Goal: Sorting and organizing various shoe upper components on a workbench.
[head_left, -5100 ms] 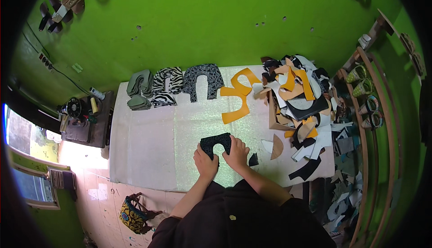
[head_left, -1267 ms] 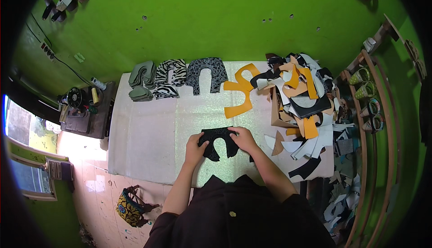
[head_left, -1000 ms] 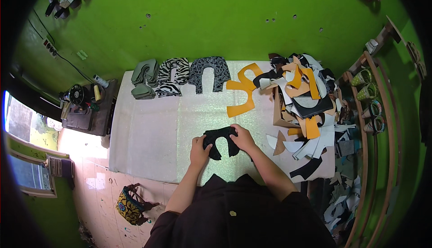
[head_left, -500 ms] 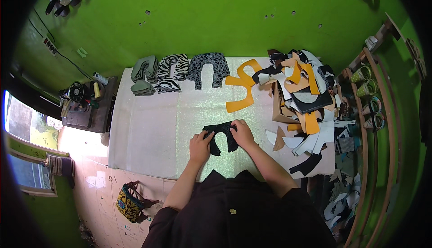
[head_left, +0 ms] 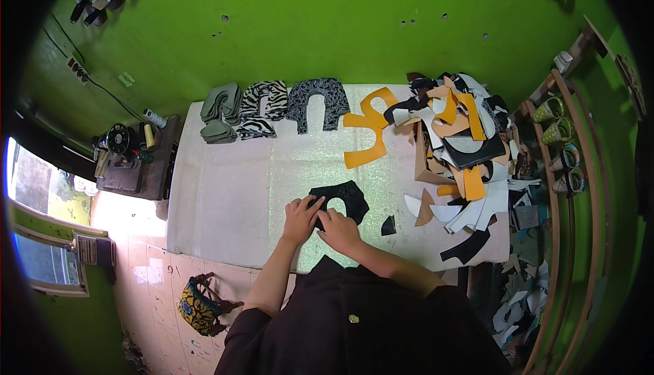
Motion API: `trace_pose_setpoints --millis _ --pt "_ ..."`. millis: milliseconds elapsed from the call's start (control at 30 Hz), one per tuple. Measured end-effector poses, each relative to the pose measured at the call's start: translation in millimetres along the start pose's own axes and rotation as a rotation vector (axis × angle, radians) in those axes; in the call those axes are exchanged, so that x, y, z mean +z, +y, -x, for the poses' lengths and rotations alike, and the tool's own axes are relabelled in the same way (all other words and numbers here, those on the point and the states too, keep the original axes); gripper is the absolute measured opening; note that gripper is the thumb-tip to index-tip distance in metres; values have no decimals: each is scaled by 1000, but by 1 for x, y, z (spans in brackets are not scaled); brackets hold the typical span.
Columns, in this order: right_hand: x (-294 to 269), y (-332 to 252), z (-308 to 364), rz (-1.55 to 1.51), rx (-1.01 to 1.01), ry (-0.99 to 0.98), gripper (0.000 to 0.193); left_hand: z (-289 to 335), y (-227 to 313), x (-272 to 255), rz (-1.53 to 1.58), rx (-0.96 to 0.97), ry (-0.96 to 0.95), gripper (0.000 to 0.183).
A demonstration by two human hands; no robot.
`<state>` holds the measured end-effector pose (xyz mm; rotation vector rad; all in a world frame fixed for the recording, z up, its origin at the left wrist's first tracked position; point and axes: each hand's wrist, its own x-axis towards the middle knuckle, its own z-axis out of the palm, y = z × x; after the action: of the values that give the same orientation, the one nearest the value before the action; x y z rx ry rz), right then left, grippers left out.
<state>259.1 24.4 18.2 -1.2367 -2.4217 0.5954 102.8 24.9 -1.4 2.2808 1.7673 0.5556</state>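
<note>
Head view puts the black arched piece (head_left: 353,198) on the white table (head_left: 218,191), just in front of your body, its rounded cutout toward you. Your left hand (head_left: 298,220) lies over the piece's left leg, fingers nearly together; your right hand (head_left: 339,230) reaches across to that same leg, fingertips close to the left ones. At this small size you cannot tell whether either hand pinches the edge or merely presses. Expect it to be light and bendable, probably leather-like sheet, hardly fragile but apt to slide on the smooth top. Take hold at the broad crown; the narrow legs would likely flop or twist.
</note>
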Motion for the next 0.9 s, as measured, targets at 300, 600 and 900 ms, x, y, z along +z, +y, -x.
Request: trace_pose_setpoints --millis 300,600,900 --pt "-1 6 7 281 -165 23 11 -3 1 -5 30 -11 -10 38" --pt "-39 37 23 36 158 312 40 -32 30 -13 81 105 53 40" --pt "-9 51 47 180 145 -68 63 -38 30 25 -1 77 -114 45"
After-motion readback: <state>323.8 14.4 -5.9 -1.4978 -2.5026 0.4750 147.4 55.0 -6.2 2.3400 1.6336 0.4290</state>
